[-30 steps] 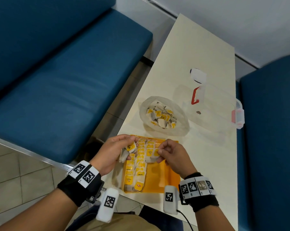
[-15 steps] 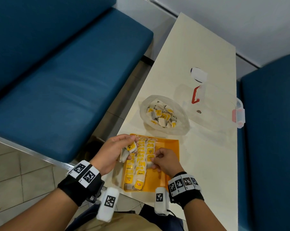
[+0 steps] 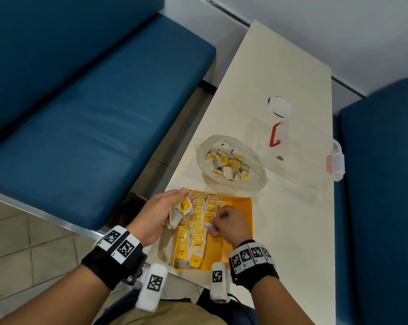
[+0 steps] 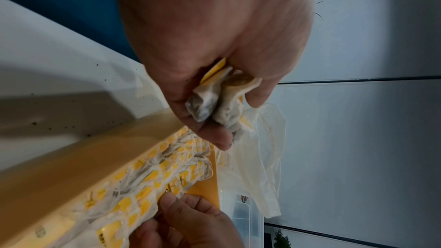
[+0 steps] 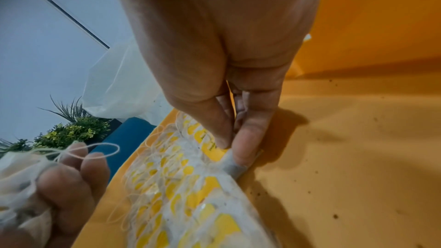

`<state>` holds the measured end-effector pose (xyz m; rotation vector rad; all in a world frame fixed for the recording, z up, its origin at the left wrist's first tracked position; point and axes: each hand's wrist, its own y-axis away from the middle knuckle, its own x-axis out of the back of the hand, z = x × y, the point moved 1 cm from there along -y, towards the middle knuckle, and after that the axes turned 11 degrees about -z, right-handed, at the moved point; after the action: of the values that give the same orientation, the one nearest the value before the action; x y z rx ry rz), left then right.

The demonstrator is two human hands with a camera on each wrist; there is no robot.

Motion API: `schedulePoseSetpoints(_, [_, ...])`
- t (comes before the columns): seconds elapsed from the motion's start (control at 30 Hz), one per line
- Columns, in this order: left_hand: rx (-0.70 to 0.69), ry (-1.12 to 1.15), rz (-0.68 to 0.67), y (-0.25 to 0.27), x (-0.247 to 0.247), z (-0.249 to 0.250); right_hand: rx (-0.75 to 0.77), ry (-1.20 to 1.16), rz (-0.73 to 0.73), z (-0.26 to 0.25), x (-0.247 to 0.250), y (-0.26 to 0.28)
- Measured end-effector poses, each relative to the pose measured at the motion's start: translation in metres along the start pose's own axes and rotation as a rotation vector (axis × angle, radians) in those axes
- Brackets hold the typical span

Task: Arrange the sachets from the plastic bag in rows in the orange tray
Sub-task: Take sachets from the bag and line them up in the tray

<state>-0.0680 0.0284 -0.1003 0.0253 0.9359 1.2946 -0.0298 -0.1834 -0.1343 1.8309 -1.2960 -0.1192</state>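
Currently on your counter (image 3: 299, 226): orange tray (image 3: 241, 205) at the near edge, sachets in three rows along its left side. Your left hand (image 3: 156, 213) has its grip curled round a bunch of sachets (image 3: 180, 211) above the tray's left rim. Your right hand (image 3: 231, 222) pinches one sachet (image 5: 232, 167) at the third row. Plastic bag (image 3: 231, 163), with more sachets, sits just beyond the tray.
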Motion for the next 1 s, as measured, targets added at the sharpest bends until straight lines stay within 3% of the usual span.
schedulePoseSetpoints(0.13, [0.008,0.016,-0.004,0.0,-0.001,0.001,0.04,0.085,0.072,-0.009,0.0,0.007])
schedulePoseSetpoints(0.23, [0.004,0.016,-0.004,0.0,-0.002,0.001,0.214,0.118,0.125,-0.028,0.0,0.025])
schedulePoseSetpoints(0.33, [-0.013,0.017,-0.011,0.001,-0.006,0.002,0.345,-0.021,0.053,-0.054,-0.003,0.048])
schedulePoseSetpoints(0.47, [-0.034,-0.015,-0.033,0.001,-0.011,0.003,0.373,-0.011,-0.053,-0.071,-0.01,0.056])
schedulePoseSetpoints(0.8, [-0.066,-0.098,-0.083,0.003,-0.009,-0.004,0.416,-0.017,0.065,-0.069,-0.004,0.055])
schedulePoseSetpoints(1.0, [-0.072,-0.123,-0.064,0.003,-0.01,-0.006,0.498,-0.033,0.036,-0.07,0.001,0.057])
